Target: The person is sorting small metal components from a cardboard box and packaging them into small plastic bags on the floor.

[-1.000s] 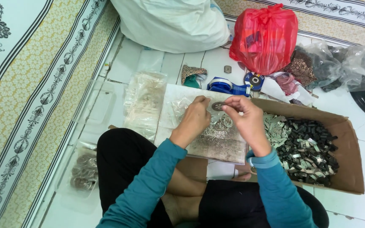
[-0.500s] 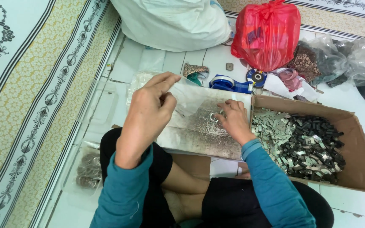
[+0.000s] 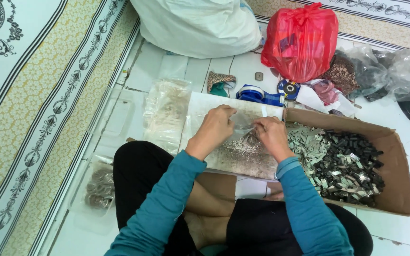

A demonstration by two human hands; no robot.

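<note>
1. Both hands are on a small clear plastic bag (image 3: 243,124), held over the white board (image 3: 200,106) on my lap.
2. Left hand (image 3: 214,127) has its fingers curled, pinching the bag's left side.
3. Right hand (image 3: 270,135) is also closed on the bag, gripping its right side, with small metal bits just under it.
4. Cardboard box (image 3: 395,151) of dark and silvery parts sits touching the board's right edge.
5. Red bag (image 3: 302,42) and a blue tape dispenser (image 3: 262,95) are on the floor beyond the board's far edge.
</note>
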